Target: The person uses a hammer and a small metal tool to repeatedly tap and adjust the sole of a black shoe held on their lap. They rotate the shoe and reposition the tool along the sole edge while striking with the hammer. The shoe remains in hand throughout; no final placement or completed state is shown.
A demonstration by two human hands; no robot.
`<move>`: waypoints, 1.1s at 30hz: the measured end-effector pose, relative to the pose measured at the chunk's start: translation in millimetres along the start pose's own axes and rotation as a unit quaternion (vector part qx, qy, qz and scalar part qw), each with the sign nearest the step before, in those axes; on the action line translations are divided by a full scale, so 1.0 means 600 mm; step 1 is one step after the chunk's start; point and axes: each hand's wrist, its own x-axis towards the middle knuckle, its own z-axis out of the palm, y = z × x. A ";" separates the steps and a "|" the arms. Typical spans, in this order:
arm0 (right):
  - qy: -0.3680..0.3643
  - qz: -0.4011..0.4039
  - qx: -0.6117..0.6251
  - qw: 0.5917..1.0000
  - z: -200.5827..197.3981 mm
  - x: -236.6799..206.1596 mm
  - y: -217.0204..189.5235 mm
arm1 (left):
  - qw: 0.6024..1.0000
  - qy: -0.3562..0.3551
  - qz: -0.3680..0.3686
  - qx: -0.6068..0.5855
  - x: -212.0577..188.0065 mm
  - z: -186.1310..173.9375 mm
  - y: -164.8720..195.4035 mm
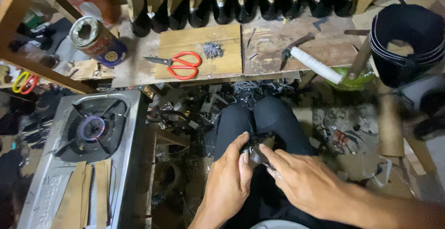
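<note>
Together left hand (228, 182) and right hand (303, 180) grip dark piece (254, 146) over lap

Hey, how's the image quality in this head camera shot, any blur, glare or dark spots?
Head view: bench lit well, red scissors sharp; right edge smeared around the black cap stack; floor under the bench dim; mild glare on the gas stove; small dark piece between left hand and right hand hard to read.

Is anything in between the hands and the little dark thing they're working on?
No. The left hand and the right hand both already touch the small dark piece over the lap, so nothing visible comes between them. The red scissors lie apart on the bench.
</note>
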 end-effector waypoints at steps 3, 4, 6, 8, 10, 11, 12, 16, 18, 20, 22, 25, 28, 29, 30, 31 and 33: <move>-0.101 0.049 -0.021 0.993 -0.018 -0.008 0.001 | 1.000 -0.004 0.015 0.007 -0.003 0.008 0.004; -0.090 0.057 -0.048 0.993 -0.013 -0.008 0.002 | 1.000 -0.002 0.020 0.006 0.000 0.008 0.007; -0.072 0.072 -0.098 0.990 0.012 -0.005 0.003 | 0.994 -0.048 -0.098 -0.032 0.007 0.002 0.012; 0.013 0.043 -0.059 0.997 0.044 -0.003 0.002 | 0.925 -0.145 -0.333 -0.107 0.009 -0.008 0.016; 0.052 0.027 -0.041 0.997 0.062 -0.002 0.000 | 0.968 -0.090 -0.225 -0.070 0.009 -0.010 0.015; 0.046 0.034 -0.043 0.997 0.063 -0.004 -0.002 | 0.982 -0.067 -0.171 -0.050 0.005 -0.010 0.013; 0.041 0.041 -0.046 0.997 0.059 -0.007 -0.006 | 0.989 -0.046 -0.135 -0.030 -0.001 -0.007 0.012; -0.016 0.086 0.046 0.995 0.013 -0.026 -0.015 | 0.999 0.025 0.028 0.018 -0.016 0.015 0.005; -0.075 0.112 0.066 0.989 0.005 -0.032 -0.015 | 0.997 0.037 0.064 0.021 -0.020 0.023 0.008; -0.069 0.128 -0.009 0.989 0.019 -0.033 -0.011 | 0.997 0.039 0.054 0.026 -0.018 0.024 0.013; -0.015 0.110 -0.033 0.993 0.053 -0.033 -0.006 | 0.991 -0.049 -0.124 -0.014 -0.016 0.015 0.018; 0.087 0.048 0.008 0.995 0.090 -0.034 -0.002 | 0.984 -0.079 -0.161 -0.020 -0.009 0.007 0.022; 0.069 0.079 0.042 0.994 0.085 -0.047 -0.009 | 0.997 -0.036 -0.074 0.000 -0.024 0.007 0.025; 0.035 0.113 0.053 0.992 0.074 -0.052 -0.011 | 0.999 -0.014 -0.038 0.005 -0.026 0.011 0.023; -0.003 0.152 0.067 0.986 0.063 -0.059 -0.014 | 0.997 -0.034 -0.063 0.015 -0.028 0.015 0.020; -0.033 0.160 0.074 0.984 0.054 -0.065 -0.016 | 0.994 -0.057 -0.093 0.024 -0.034 0.019 0.018; -0.090 0.174 0.087 0.977 0.050 -0.071 -0.016 | 0.993 -0.063 -0.089 0.033 -0.045 0.026 0.014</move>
